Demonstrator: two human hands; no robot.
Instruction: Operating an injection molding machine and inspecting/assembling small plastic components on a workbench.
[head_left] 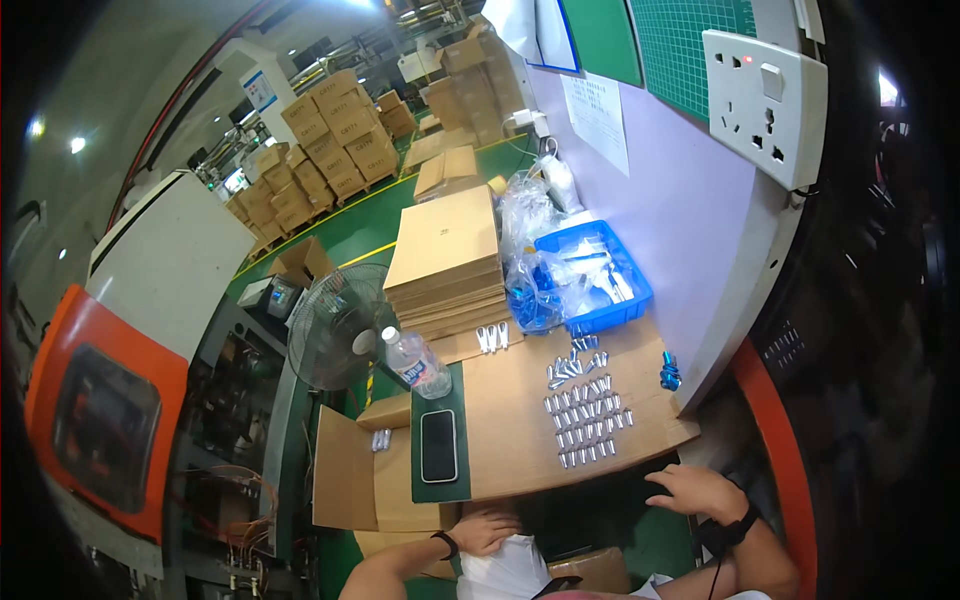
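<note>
Small, shiny, silvery tapered tubes [588, 411] in rows, right fingers [664, 480] apart, left fingers [503, 523] outstretched.

On our flat brown table [510, 425], rows of small shiny silver tubes [588, 411] lie toward the right. To their left, we see a flat black phone [438, 445] on a flat green mat [440, 492]. Behind the phone stands a clear round plastic bottle [420, 370]. A blue square plastic bin [615, 314] sits behind the tubes, right of a tall stack of flat brown cardboard [450, 240]. Left of the mat is an open brown cardboard box [343, 470].
</note>
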